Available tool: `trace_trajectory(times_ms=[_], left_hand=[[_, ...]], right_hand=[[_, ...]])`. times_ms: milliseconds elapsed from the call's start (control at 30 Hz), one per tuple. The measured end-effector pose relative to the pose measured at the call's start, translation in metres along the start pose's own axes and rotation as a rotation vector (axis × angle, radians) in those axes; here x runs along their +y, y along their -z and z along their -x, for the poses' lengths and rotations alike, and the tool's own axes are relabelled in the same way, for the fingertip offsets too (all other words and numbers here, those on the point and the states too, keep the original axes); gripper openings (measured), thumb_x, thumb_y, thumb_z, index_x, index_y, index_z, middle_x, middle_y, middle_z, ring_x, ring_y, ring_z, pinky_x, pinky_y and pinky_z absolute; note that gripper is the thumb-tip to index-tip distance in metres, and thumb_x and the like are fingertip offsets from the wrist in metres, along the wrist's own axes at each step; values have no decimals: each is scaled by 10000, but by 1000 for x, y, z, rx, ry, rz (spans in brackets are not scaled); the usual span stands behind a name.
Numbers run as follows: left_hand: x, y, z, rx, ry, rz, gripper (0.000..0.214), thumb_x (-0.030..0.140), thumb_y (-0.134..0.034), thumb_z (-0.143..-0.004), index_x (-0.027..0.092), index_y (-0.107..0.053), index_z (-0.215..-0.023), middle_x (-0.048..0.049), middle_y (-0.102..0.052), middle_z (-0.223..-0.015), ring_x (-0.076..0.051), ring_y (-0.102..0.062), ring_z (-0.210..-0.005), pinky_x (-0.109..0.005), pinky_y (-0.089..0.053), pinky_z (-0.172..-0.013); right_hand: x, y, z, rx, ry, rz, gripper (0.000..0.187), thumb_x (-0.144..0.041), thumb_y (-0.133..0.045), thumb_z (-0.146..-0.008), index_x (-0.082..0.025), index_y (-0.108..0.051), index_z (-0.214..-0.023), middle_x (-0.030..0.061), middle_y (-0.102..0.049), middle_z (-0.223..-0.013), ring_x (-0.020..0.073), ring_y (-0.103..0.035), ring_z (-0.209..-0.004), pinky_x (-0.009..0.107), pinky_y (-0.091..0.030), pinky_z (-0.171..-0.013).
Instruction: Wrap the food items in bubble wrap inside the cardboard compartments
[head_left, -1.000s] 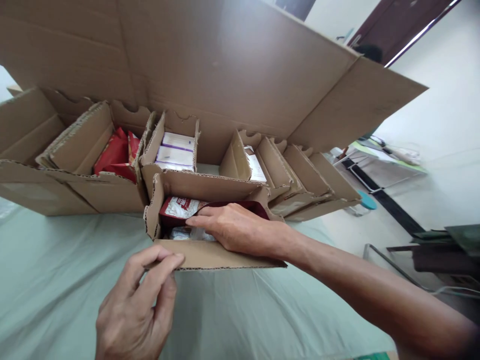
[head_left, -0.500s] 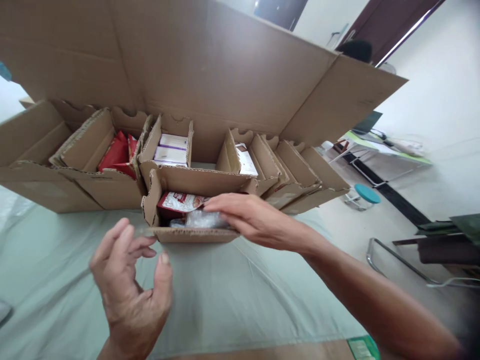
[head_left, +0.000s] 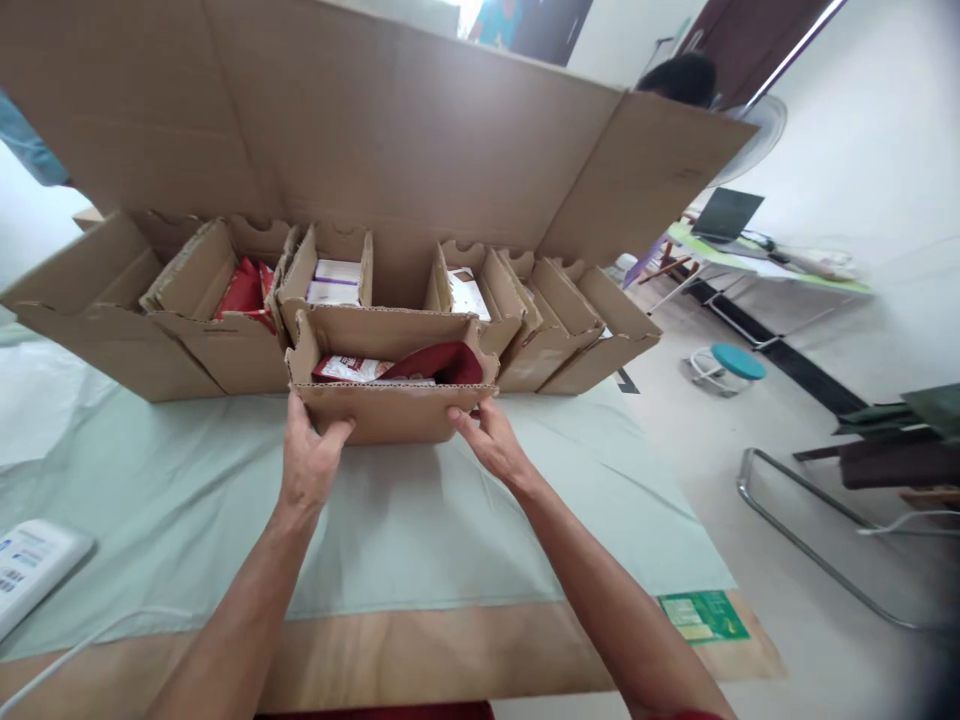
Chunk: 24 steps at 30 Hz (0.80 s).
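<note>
A small cardboard box (head_left: 397, 414), with no lid over it, is gripped at its two ends by my hands in front of a row of similar boxes. My left hand (head_left: 309, 450) is closed round its left end, thumb on the front wall. On the right end, my right hand (head_left: 491, 440) holds it the same way, its fingers partly hidden. Inside lie a red-and-white printed packet (head_left: 351, 369) and a dark red packet (head_left: 442, 362). Directly behind, a gap shows between a box of white-and-purple cartons (head_left: 335, 281) and one with a white packet (head_left: 466, 293).
A tall cardboard panel (head_left: 420, 130) rises behind the boxes. Red packets (head_left: 244, 290) fill part of a left box. A white device (head_left: 37, 570) rests on the green cloth (head_left: 405, 530). A teal stool (head_left: 738, 361) stands on the floor at right. Part of a person's head (head_left: 679, 78) shows beyond the panel.
My left hand has moved from free air onto the box's left end. My right hand has left the packets inside and taken the right end. The dark red packet now stands bent up at the right.
</note>
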<state>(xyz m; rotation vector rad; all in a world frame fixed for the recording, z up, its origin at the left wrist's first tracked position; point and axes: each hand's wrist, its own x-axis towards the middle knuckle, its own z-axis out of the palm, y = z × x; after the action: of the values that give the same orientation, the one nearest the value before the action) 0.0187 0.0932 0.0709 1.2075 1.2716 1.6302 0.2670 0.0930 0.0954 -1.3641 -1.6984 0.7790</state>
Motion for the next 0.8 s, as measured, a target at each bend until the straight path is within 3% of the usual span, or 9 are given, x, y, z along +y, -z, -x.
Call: trace_trajectory(times_ms=[67,167,333,400,467,567,633,733,800], left_hand=[[1,-1,0,4,22,29,677,232,-725,-746,229,-532,-1394,-92,-636,-1387,-284,-576,-1323,-470,-380,-1215],[8,2,22,-6,53,56,624,264,-734,-755,224,-558,-1353,-85,-654,-1349,-279,-586,-1303,-440,-397,-1189],[22,33,76,-57,202,15,539,372,-758,-793,213,-596,-1282,-70,-693,-1242,-263,-626,-1197,-394,-461,-1092],[32,50,77,-26,183,-5,485,373,-755,-800,217,-621,-1240,-49,-707,-1179,-249,-632,-1154,-386,-455,-1090],[46,61,62,59,83,20,429,331,-759,-778,231,-642,-1178,-23,-708,-1139,-230,-629,-1127,-382,-425,-1123],[73,52,30,161,-101,135,405,229,-756,-690,249,-637,-1077,12,-707,-1112,-212,-618,-1133,-384,-396,-1159],[86,34,23,132,-169,177,426,206,-744,-664,250,-622,-1070,18,-706,-1117,-211,-613,-1154,-388,-402,-1156],[93,12,38,-4,-136,192,459,234,-736,-706,238,-610,-1148,-3,-702,-1144,-220,-624,-1159,-389,-435,-1124],[92,10,54,-67,-66,188,462,251,-740,-734,231,-611,-1178,-20,-703,-1146,-228,-633,-1152,-390,-450,-1106]], right_hand=[[-4,-4,3,36,-1,-3,535,-566,-531,-939,-178,-614,-1298,155,-668,-1299,303,-646,-1109,424,-559,-861],[-10,0,31,95,-5,18,471,-540,-541,-932,-185,-651,-1221,134,-690,-1233,290,-646,-1067,413,-547,-861],[-35,2,95,173,-1,61,334,-464,-576,-956,-194,-702,-1107,103,-717,-1116,255,-650,-979,376,-546,-842],[-53,-7,98,176,29,63,313,-451,-592,-958,-204,-703,-1114,95,-717,-1108,250,-647,-981,371,-546,-842],[-72,-16,84,162,76,57,330,-455,-601,-956,-218,-687,-1170,89,-716,-1123,253,-642,-1008,375,-544,-848],[-92,-15,55,154,142,20,396,-483,-600,-952,-228,-646,-1252,84,-707,-1156,245,-637,-1013,362,-542,-807],[-97,-2,51,190,155,0,382,-488,-604,-947,-215,-652,-1210,79,-704,-1123,231,-636,-968,342,-536,-760],[-99,23,77,312,137,64,291,-456,-604,-954,-199,-671,-1074,64,-701,-1011,213,-622,-882,344,-523,-749],[-102,32,98,364,131,121,248,-433,-617,-956,-203,-670,-1032,57,-699,-978,212,-619,-874,351,-525,-767]])
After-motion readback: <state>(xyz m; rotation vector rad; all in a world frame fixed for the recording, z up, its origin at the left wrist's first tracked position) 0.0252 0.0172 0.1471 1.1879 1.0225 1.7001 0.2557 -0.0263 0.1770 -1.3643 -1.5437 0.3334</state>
